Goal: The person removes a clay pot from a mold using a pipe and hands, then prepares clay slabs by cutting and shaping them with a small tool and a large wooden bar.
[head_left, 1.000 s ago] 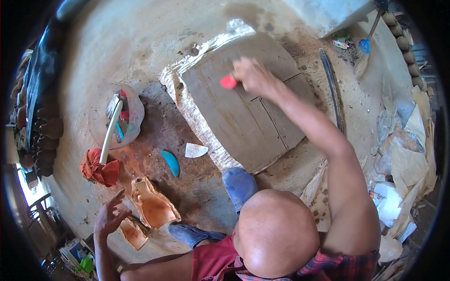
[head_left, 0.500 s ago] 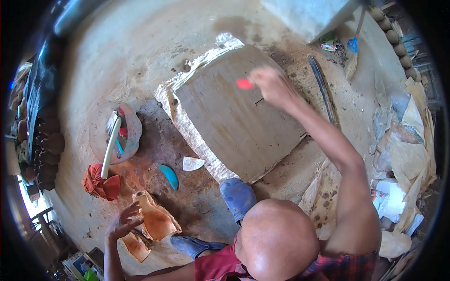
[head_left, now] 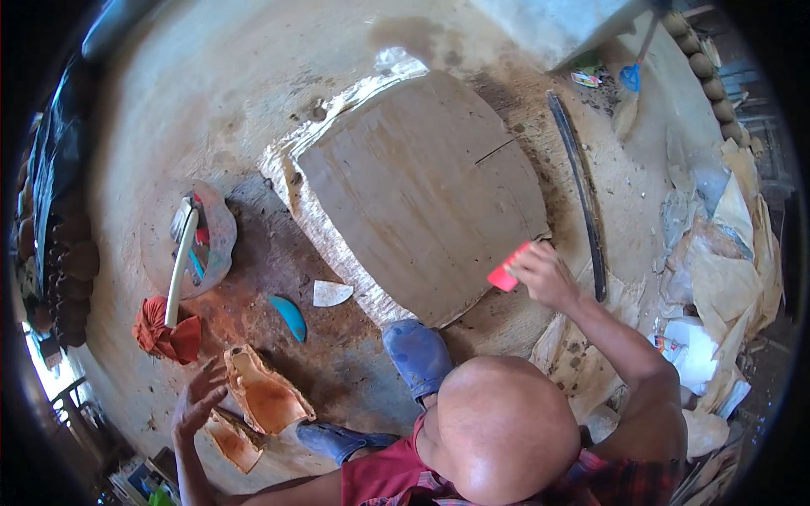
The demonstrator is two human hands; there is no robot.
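Observation:
A big grey wooden board (head_left: 422,194) lies flat on the dusty ground. At its near right edge, my right hand (head_left: 547,274) is shut on a small red scraper (head_left: 506,276). My left hand (head_left: 198,403) hovers low on the left with its fingers spread and holds nothing. It is just beside an orange clay piece (head_left: 268,392), with a second orange piece (head_left: 229,438) below it. A blue curved tool (head_left: 289,316) and a white shard (head_left: 330,293) lie on the damp ground between the clay and the board.
A bowl with a white-handled tool (head_left: 190,244) and a red cloth (head_left: 164,333) sit at the left. Blue shoes (head_left: 418,354) are near the board. A black curved strip (head_left: 578,185), a broom (head_left: 629,88) and crumpled paper sacks (head_left: 717,278) fill the right. Round pots (head_left: 59,261) line the left rim.
My right hand has drawn the red scraper from the far part of the board back to its near right edge. My left hand stays beside the orange clay.

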